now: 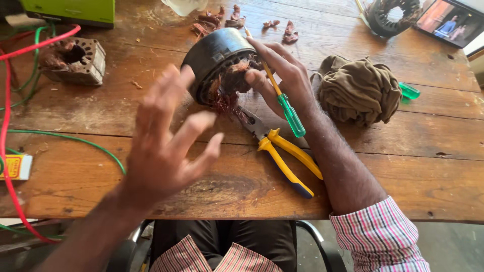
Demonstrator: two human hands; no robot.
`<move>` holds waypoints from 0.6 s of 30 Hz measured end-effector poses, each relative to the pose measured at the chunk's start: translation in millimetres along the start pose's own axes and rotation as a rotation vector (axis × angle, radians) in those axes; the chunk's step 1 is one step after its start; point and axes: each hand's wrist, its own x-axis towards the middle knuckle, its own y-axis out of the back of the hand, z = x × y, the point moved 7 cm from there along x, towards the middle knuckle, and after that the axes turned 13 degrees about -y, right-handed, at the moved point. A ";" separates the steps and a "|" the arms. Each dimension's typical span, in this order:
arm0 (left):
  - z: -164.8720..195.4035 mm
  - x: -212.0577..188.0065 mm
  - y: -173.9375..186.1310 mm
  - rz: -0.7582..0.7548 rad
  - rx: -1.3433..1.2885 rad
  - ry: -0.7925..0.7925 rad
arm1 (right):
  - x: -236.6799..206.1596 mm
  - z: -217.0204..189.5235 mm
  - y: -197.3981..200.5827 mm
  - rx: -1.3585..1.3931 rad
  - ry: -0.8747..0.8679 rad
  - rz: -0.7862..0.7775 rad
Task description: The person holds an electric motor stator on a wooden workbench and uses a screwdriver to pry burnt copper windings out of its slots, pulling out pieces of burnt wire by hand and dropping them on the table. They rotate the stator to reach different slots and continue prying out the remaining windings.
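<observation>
A black round motor stator (214, 55) lies tilted on the wooden table (413, 146), with tangled copper winding (229, 83) spilling from its open end. My right hand (282, 75) rests on the stator's right side and holds a green-handled screwdriver (290, 113) whose shaft points toward the winding. My left hand (169, 141) hovers open and blurred just in front of the stator, touching nothing. Yellow-and-blue pliers (282, 156) lie on the table below my right wrist.
A second grey stator (75, 60) sits at the left among red and green wires (30, 48). A crumpled brown cloth (358, 90) lies to the right. Copper scraps (234, 20), another winding core (390, 15) and a tablet screen (448, 20) are at the back.
</observation>
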 end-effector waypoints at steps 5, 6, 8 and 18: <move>-8.2 17.0 -22.5 -0.093 0.099 0.151 | -0.6 -14.0 0.2 -0.032 0.087 0.016; -9.1 18.4 -29.8 -0.146 0.110 0.177 | -2.8 -18.5 0.5 -0.041 0.122 0.031; -9.0 19.0 -36.0 -0.170 0.106 0.186 | -3.9 -21.5 0.5 -0.064 0.122 0.044; -18.4 4.1 -31.0 -0.262 -0.194 0.083 | 3.3 -7.9 -6.3 0.112 -0.115 -0.166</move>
